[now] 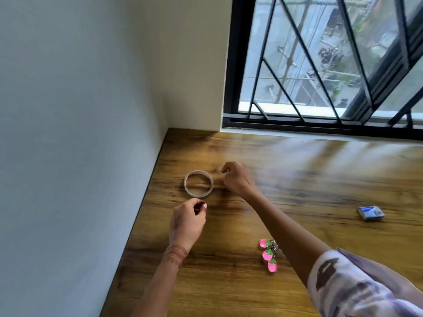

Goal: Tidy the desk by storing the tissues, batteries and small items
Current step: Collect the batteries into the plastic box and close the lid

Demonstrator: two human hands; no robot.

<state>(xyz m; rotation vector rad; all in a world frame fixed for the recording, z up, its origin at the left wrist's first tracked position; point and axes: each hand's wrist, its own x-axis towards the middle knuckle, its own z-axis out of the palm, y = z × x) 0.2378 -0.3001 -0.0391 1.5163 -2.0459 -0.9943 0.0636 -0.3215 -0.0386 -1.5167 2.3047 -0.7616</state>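
Observation:
A pale ring of tape [198, 183] lies flat on the wooden desk [297, 175] near the left wall. Just right of it my right hand [238, 178] has its fingers curled around a small shiny item at the fingertips; what it is cannot be told. My left hand [188, 221] hovers just in front of the ring, thumb and fingers pinched together on something tiny and dark. A pink strawberry keychain [269, 255] lies by my right forearm. A small blue-and-white packet [370, 212] sits at the right.
A white wall [80, 133] borders the desk's left edge. Behind the desk is a barred window [320, 65] with a black frame. My right sleeve [357, 287] fills the lower right corner.

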